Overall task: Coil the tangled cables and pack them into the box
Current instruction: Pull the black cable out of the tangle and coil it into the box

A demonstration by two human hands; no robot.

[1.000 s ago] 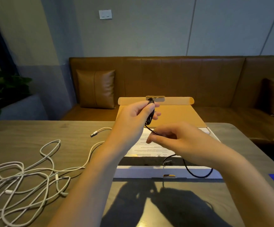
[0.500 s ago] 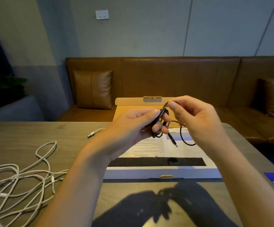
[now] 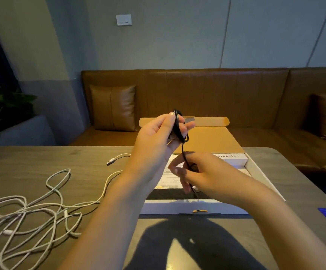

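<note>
With my left hand (image 3: 158,137) clamped on the black coil (image 3: 178,125), I should keep the tail pinched in my right hand (image 3: 206,176) taut, making even loops.

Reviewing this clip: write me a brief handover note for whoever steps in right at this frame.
Left hand: holds the black cable coil above the box.
Right hand: pinches the cable's loose tail below the coil.
Done: black cable mostly coiled.
Left: wind in the tail, lay the coil in the open box, then untangle and coil the white cables on the table, at left, and pack them.
</note>
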